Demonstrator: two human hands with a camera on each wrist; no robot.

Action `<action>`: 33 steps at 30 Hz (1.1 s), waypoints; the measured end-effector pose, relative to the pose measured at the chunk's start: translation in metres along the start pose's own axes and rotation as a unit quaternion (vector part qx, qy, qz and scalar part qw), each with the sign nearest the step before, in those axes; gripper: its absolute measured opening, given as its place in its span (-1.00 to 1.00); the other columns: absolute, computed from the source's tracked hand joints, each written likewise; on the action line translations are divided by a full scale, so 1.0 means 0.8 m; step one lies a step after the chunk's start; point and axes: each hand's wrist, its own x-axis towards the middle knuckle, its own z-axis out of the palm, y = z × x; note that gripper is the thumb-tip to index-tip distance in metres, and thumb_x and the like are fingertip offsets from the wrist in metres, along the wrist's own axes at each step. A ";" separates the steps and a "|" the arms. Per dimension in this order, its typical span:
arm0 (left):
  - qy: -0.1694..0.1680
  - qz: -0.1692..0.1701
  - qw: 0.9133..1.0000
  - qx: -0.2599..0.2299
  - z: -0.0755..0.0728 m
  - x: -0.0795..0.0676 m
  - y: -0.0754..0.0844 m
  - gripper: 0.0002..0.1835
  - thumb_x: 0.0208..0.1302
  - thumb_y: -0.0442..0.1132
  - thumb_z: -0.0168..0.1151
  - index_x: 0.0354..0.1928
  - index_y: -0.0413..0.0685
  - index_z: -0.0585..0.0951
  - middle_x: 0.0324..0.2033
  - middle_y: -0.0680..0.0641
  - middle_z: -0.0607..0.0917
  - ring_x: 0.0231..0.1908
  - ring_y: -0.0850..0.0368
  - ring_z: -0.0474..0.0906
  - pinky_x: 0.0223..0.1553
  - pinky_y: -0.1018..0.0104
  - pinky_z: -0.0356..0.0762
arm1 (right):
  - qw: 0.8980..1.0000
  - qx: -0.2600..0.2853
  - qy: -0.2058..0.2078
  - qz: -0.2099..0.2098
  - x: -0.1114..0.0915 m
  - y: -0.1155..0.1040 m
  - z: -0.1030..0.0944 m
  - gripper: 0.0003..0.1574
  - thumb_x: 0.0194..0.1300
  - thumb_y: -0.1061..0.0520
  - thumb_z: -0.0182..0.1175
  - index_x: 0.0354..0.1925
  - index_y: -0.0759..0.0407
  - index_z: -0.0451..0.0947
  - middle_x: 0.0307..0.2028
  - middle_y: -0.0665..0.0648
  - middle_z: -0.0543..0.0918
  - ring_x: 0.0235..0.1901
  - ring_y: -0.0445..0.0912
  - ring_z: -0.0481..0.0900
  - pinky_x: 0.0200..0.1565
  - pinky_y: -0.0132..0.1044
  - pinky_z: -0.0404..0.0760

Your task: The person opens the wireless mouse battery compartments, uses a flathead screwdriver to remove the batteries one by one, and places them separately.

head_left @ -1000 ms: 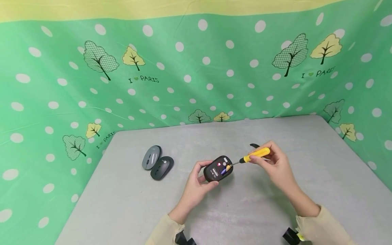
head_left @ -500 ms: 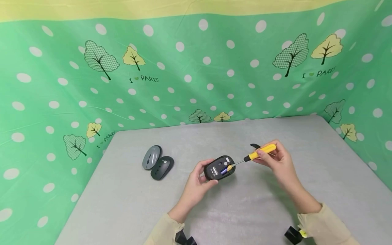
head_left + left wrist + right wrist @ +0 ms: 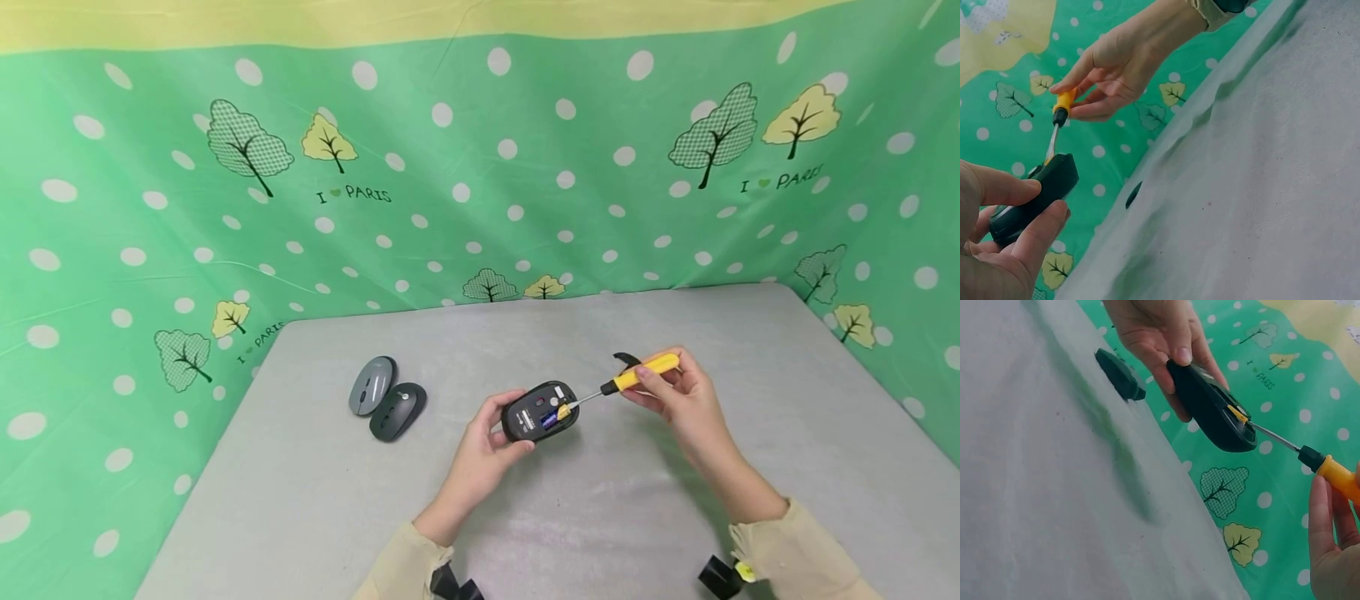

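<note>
My left hand [image 3: 480,450] holds a black computer mouse [image 3: 525,422] by its end, underside up, above the table. A battery [image 3: 551,418] with a blue body and a gold end lies in the mouse's uncovered compartment. Between thumb and fingers my right hand [image 3: 686,400] grips a screwdriver [image 3: 647,371] with a yellow handle and black collar. Its metal shaft points left, and the tip is at the battery's gold end. In the right wrist view the shaft [image 3: 1275,438] reaches the compartment's edge. A curved black cover [image 3: 625,358] lies on the table, partly behind the right hand.
Two more mice rest on the table at left: a grey one [image 3: 372,386] and, overlapping it in view, a black one [image 3: 397,412]. The grey table [image 3: 315,500] is bounded behind by a green dotted curtain [image 3: 420,150]. Black wrist devices show at the bottom.
Over the last second my right hand and the screwdriver have shifted slightly right, with the mouse turning a little the same way. The red light on the mouse's underside no longer shows.
</note>
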 end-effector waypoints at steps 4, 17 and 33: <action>0.000 -0.001 1.000 0.001 0.000 0.000 -0.001 -0.30 0.12 -0.58 0.24 0.36 -0.21 0.35 0.32 -0.41 0.41 -0.05 -0.28 0.69 -0.06 0.36 0.73 | 1.000 -0.001 0.004 0.005 0.001 0.000 0.000 -0.87 0.42 0.32 0.11 -0.12 0.14 0.41 -0.27 -0.04 0.68 -0.25 -0.21 0.75 -0.14 -0.32 0.77; -0.003 -0.002 1.000 -0.011 0.002 0.000 0.001 -0.30 0.13 -0.56 0.25 0.36 -0.20 0.35 0.35 -0.38 0.40 0.03 -0.29 0.66 -0.03 0.35 0.73 | 1.000 -0.002 0.006 0.009 0.002 -0.007 0.000 -0.85 0.40 0.35 0.14 -0.14 0.15 0.44 -0.28 -0.03 0.67 -0.25 -0.22 0.74 -0.13 -0.32 0.77; -0.004 0.003 1.000 -0.017 0.001 -0.001 0.001 -0.29 0.11 -0.57 0.24 0.36 -0.21 0.34 0.37 -0.35 0.39 0.04 -0.30 0.64 -0.03 0.38 0.72 | 1.000 0.002 0.020 0.016 0.000 -0.015 -0.008 -0.84 0.41 0.31 0.14 -0.11 0.11 0.44 -0.27 -0.04 0.65 -0.25 -0.22 0.73 -0.15 -0.34 0.77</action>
